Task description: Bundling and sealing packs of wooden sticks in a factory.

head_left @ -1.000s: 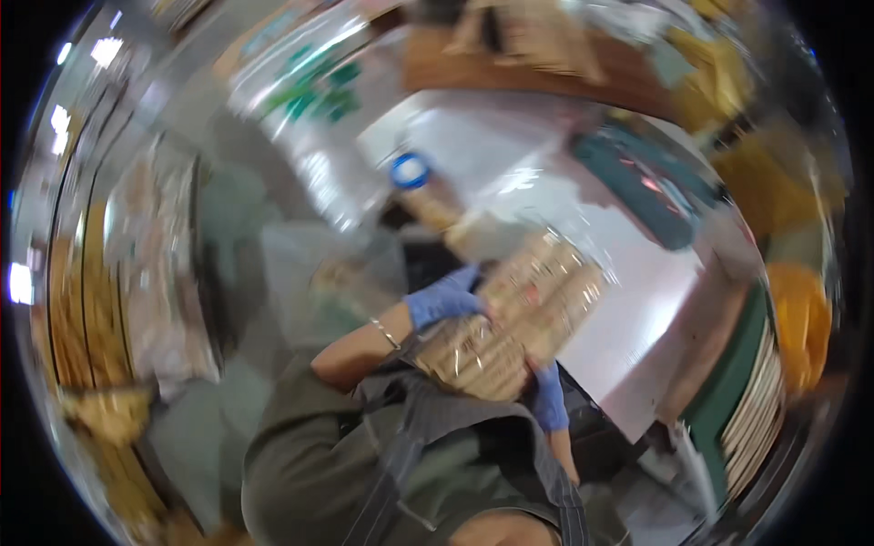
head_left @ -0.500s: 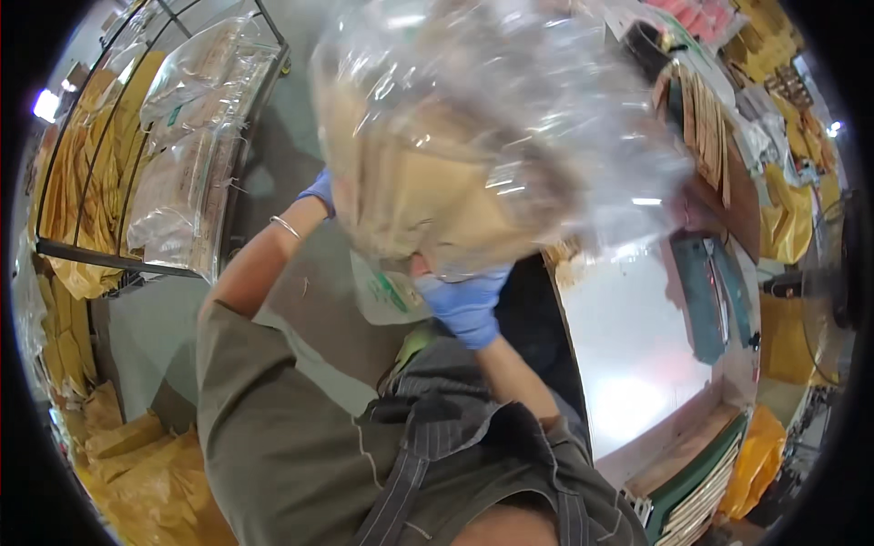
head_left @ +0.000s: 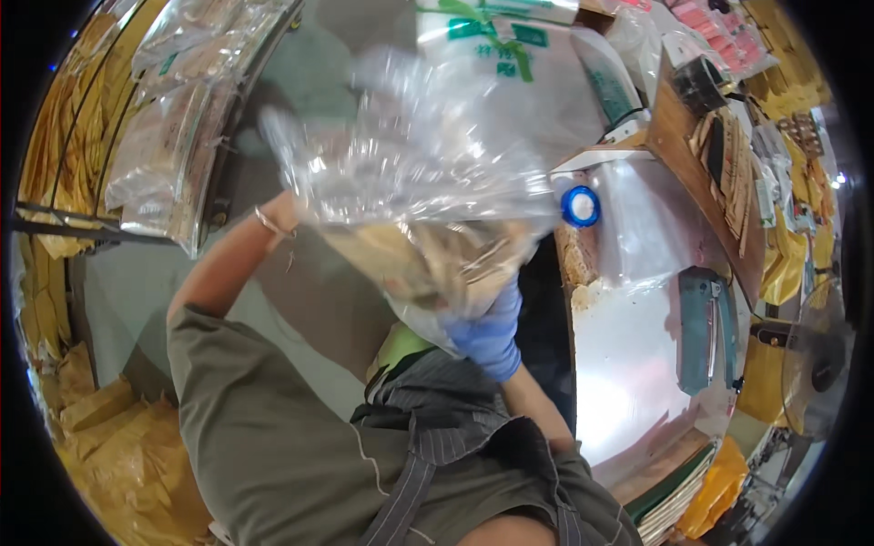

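A clear plastic bag (head_left: 401, 196) with flat tan, cardboard-like pieces (head_left: 446, 255) in its lower part hangs in front of my body, its upper part blurred by motion. My right hand (head_left: 487, 337), in a blue glove, grips the bag's lower right corner. On the other side, my left hand (head_left: 288, 209) reaches up to the bag's left edge; its fingers are hidden behind the crumpled plastic. A metal bangle (head_left: 270, 221) circles the left wrist.
At right stands a white-topped table (head_left: 628, 364) bearing a teal metal tool (head_left: 699, 332), clear bags (head_left: 642, 223) and a blue-ringed roll (head_left: 580, 207). Printed clear plastic sheeting (head_left: 537, 91) lies at the far side. A wire rack (head_left: 64, 223) with packed bags (head_left: 159, 150) is at left.
The bag has come down and toward me, and looks smaller in view. My right hand has moved slightly right and down. The printed sheeting and blue-ringed roll now show.
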Available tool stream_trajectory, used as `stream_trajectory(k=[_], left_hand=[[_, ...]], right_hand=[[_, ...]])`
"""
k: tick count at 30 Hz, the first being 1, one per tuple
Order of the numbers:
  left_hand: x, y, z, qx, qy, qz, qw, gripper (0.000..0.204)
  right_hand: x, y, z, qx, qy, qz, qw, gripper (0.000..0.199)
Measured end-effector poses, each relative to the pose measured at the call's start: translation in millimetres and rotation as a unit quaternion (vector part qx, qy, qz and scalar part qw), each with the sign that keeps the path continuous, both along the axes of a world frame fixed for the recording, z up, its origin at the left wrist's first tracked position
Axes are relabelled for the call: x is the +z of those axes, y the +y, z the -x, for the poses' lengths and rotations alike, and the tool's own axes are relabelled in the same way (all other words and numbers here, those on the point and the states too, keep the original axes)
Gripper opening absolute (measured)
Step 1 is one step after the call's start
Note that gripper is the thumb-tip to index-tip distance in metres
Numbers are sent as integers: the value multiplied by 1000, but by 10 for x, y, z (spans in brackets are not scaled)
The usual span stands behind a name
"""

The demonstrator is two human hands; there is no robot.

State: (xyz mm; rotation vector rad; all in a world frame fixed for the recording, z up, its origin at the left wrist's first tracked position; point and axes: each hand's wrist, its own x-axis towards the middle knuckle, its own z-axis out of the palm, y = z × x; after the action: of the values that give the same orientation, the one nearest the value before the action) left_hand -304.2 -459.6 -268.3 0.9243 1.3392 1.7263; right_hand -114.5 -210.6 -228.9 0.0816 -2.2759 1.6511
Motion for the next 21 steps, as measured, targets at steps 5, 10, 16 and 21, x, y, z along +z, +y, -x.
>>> stream_trajectory(k=[5, 10, 16, 21], left_hand=[[-113, -362, 225, -5, 21, 15, 1000, 51], [-668, -244, 622, -105, 99, 347, 927, 49], [15, 90, -7, -85, 179, 367, 909, 45], [-817, -253, 329, -62, 228, 127, 963, 52]], right_hand=[[-100, -310, 375, -12, 54, -43, 998, 31], [-750, -107, -214, -23, -152, 82, 985, 59], [25, 223, -212, 42, -109, 76, 990, 63], [124, -12, 229, 0, -14, -71, 997, 67]])
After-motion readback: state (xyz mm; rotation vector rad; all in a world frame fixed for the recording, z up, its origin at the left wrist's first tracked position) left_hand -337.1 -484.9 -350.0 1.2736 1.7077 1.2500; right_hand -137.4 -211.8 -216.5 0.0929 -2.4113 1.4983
